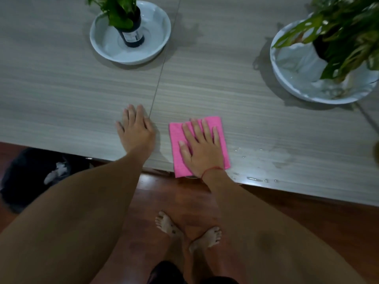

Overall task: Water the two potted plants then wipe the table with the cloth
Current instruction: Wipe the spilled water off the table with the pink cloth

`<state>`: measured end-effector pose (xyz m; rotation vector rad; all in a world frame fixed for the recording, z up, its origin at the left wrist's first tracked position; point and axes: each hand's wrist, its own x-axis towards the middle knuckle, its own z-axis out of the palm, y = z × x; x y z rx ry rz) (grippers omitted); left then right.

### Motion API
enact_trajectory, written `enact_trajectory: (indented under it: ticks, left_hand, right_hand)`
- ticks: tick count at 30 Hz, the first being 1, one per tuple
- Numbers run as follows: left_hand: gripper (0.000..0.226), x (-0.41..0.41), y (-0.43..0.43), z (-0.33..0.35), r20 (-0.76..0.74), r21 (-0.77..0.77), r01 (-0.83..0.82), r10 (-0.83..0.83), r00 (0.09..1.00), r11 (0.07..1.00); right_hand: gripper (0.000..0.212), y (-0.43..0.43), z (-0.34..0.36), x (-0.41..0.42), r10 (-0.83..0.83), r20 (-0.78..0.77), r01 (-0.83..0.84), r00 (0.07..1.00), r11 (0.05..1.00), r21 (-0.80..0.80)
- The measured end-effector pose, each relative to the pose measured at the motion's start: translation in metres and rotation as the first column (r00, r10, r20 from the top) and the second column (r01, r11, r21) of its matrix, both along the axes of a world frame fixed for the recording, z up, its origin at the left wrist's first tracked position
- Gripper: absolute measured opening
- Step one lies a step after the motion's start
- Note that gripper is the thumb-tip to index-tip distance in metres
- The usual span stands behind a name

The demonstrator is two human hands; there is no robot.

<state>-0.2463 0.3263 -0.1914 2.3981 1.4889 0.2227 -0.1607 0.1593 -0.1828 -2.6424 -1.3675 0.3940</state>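
From the head view, the pink cloth [199,146] is seen pressed flat under the right hand [202,149], fingers spread, nothing pinched; the left hand [136,130] is laid open and empty beside it. The cloth is judged soft, light and limp, best driven by palm pressure. The worktop [225,85] looks smooth, with water [264,158] pooled just right of the right grip. Two potted plants [131,23] [332,44] in bowls stand well beyond.

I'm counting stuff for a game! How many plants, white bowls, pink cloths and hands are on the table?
Plants: 2
White bowls: 2
Pink cloths: 1
Hands: 2, left hand, right hand
Total: 7
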Motion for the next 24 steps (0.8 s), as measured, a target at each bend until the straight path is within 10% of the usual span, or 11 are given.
enact_trajectory:
  ticks: [5, 13, 24]
  left_hand:
    - [0.055, 0.010, -0.025, 0.002, -0.001, 0.005, -0.082, 0.082, 0.997, 0.997]
    - [0.057, 0.011, -0.022, -0.003, 0.002, 0.041, -0.082, 0.082, 0.997, 0.996]
    - [0.047, 0.013, -0.062, -0.002, 0.005, 0.069, 0.174, -0.175, 0.985, 0.982]
  right_hand:
    - [0.085, -0.052, -0.003, 0.027, -0.047, 0.073, 0.051, 0.996, 0.997, -0.052]
    - [0.061, 0.000, -0.003, 0.025, -0.262, 0.103, 0.266, 0.960, 0.963, -0.033]
    - [0.056, -0.051, 0.003, -0.010, 0.035, 0.016, -0.034, 0.999, 0.997, -0.076]
